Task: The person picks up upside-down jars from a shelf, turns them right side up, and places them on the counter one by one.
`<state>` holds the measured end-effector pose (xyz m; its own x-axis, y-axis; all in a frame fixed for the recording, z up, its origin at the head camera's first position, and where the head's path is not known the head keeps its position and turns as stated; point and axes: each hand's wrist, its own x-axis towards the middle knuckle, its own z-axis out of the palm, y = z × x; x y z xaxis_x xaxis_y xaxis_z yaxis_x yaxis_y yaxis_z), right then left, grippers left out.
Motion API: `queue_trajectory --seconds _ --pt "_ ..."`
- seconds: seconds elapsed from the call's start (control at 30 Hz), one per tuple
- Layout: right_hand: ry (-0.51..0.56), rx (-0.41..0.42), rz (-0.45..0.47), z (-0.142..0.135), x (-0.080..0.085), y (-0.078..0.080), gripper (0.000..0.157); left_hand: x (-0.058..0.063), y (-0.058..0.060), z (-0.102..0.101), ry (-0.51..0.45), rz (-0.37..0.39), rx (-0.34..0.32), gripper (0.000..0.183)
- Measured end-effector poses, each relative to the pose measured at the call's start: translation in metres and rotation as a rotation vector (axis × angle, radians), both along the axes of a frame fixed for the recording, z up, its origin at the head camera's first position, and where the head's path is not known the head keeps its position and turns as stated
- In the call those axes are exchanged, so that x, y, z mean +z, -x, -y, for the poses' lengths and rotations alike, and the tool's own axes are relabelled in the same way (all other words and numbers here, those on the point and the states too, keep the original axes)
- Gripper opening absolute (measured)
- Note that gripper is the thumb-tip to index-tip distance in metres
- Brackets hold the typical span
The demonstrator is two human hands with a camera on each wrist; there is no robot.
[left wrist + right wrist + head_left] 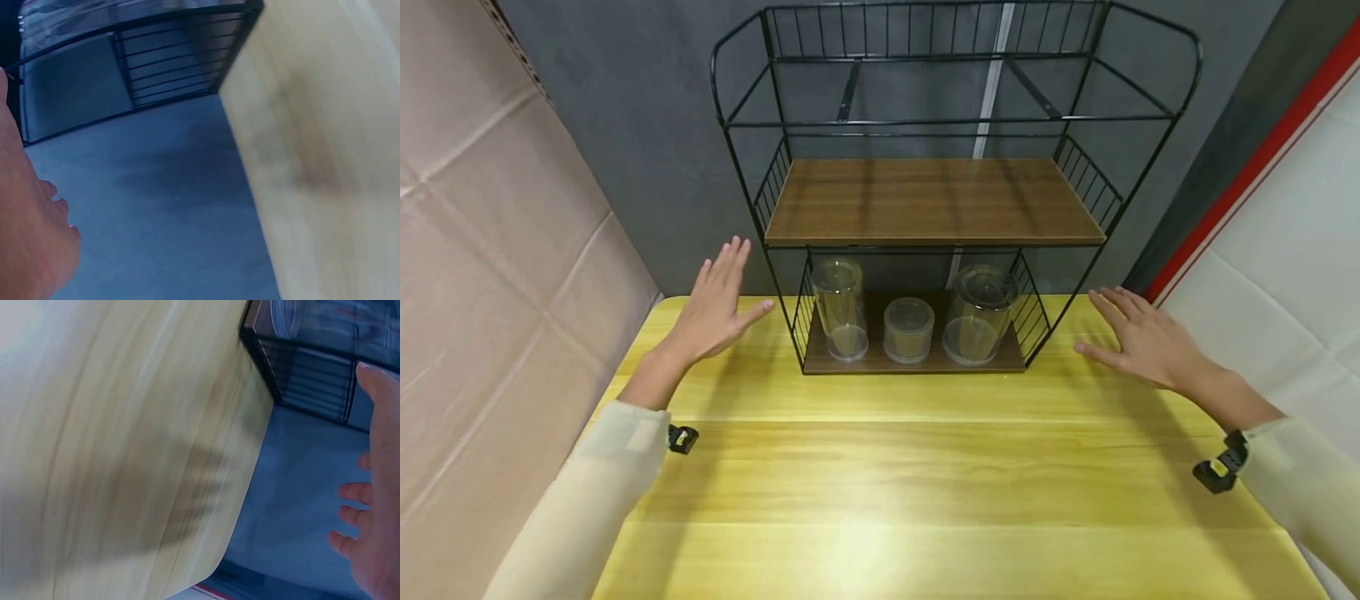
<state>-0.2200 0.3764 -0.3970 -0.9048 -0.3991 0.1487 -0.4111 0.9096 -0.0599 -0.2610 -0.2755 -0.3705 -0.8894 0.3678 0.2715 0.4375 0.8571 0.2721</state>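
A black wire rack (pixel 951 243) with wooden shelves stands at the back of the table. On its bottom shelf are three clear containers: a tall jar (pixel 839 304) on the left, a short round jar (pixel 908 329) in the middle and a wide jar (pixel 981 312) on the right. My left hand (pixel 711 304), fingers extended, is held beside the rack's left side with nothing in it. To the right of the rack, my right hand (pixel 1146 342) is spread, palm down and holding nothing. Both wrist views show part of each hand near the rack's wire side.
The rack's middle wooden shelf (pixel 936 200) lies above the jars. A yellow wooden table (pixel 880 467) spreads in front. A grey wall (pixel 647 125) is behind, with a pale panel (pixel 490 292) on the left and a white, red-edged one (pixel 1292 217) on the right.
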Motion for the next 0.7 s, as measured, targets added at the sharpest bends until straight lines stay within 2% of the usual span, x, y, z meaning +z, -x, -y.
queue_trajectory --seconds 0.3,0.5,0.7 --pt "-0.075 0.036 0.056 0.013 0.008 -0.027 0.092 0.034 -0.005 -0.014 -0.199 -0.083 -0.083 0.113" --pt "-0.060 0.063 0.130 0.029 0.016 -0.047 0.092 0.054 -0.009 -0.027 -0.365 -0.033 -0.112 0.118" --pt "-0.014 0.122 0.139 0.048 0.026 -0.063 0.089 0.068 -0.009 -0.040 -0.481 -0.014 -0.153 0.122"
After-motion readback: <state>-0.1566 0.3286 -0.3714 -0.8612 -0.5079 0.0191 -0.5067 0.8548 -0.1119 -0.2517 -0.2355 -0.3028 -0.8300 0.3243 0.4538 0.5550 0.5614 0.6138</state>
